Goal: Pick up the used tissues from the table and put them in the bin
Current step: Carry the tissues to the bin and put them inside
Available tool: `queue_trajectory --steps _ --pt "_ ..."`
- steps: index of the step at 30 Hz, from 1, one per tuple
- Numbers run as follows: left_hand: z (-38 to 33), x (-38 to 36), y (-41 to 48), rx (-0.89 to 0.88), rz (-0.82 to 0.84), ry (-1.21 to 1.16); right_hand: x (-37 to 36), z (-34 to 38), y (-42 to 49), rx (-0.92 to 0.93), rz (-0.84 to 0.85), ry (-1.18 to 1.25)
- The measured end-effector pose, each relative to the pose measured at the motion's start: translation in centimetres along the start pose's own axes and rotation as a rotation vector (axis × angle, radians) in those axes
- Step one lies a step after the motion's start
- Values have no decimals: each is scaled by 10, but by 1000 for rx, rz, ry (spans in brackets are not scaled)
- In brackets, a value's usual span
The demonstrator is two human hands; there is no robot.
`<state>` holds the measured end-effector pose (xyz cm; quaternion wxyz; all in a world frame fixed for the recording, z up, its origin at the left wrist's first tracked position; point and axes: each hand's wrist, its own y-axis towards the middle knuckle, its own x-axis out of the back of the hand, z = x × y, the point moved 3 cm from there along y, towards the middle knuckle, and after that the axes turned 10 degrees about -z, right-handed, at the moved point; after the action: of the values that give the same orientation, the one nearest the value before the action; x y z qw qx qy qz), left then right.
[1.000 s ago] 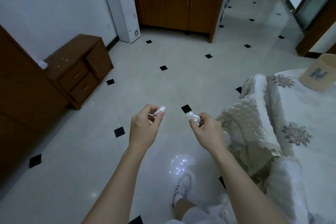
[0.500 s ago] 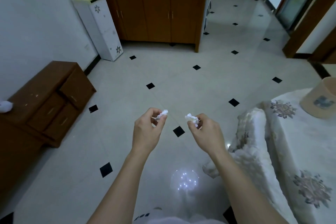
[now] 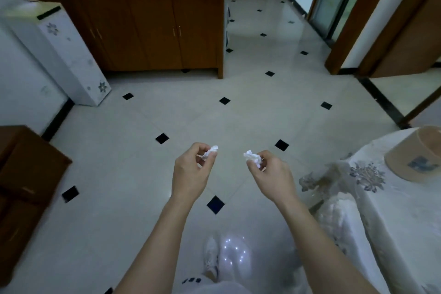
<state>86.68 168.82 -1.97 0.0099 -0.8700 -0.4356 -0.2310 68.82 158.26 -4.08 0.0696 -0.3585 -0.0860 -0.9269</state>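
Observation:
My left hand (image 3: 191,172) pinches a small crumpled white tissue (image 3: 211,150) between thumb and fingertips, held out over the tiled floor. My right hand (image 3: 272,174) pinches a second crumpled white tissue (image 3: 253,157) the same way. The two tissues hang a short gap apart at chest height. A table under a white flowered cloth (image 3: 391,210) stands at the right, beside my right arm. On it lies a tan bucket-shaped container (image 3: 415,157) with a dark emblem, tipped on its side. No other bin shows.
A dark wooden cabinet (image 3: 152,31) fills the far wall, with a white floral standing unit (image 3: 64,55) to its left. A low brown drawer chest (image 3: 26,188) stands at the left. A doorway and a wooden door frame (image 3: 372,19) are at the far right. My shoe (image 3: 211,260) shows below.
The view has swung up and to the right as I walk forward; the drawer chest slid left and the cabinet came nearer. Both hands keep their tissues in the same pose.

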Motion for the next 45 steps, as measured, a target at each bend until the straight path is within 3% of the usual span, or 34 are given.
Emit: queue_trajectory --steps 8,23,37,45 --pt "-22 -66 148 -100 194 -68 -9 23 107 -119 -173 -52" --pt "-56 -214 244 -236 454 -152 10 -25 222 -327 -359 -68" --pt "-182 -469 323 -394 723 -136 110 -127 416 -462 -615 -17" --pt "-250 -594 288 -505 992 -216 183 -189 435 -669 -791 -126"
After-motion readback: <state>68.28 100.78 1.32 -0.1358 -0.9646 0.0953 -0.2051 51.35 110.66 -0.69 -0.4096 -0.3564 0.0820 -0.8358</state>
